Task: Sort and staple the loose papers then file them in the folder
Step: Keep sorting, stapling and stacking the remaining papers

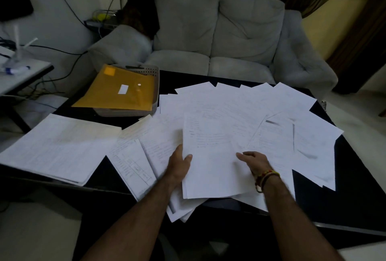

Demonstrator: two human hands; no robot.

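Loose white papers [240, 110] lie fanned out over the black table [355, 177]. My left hand [179, 166] holds the left edge of the top sheet [211, 162], thumb on top and fingers hidden beneath it. My right hand [253, 160] rests on the same sheet's right side with its fingers stretched out. A separate pile of papers [58, 148] sits at the table's left. A yellow folder [119, 91] lies on a grey tray [154, 85] at the back left. No stapler shows.
A grey sofa [219, 35] stands behind the table. A white side table [20, 77] with a pen and cables is at the far left. Several sheets overhang the table's near edge.
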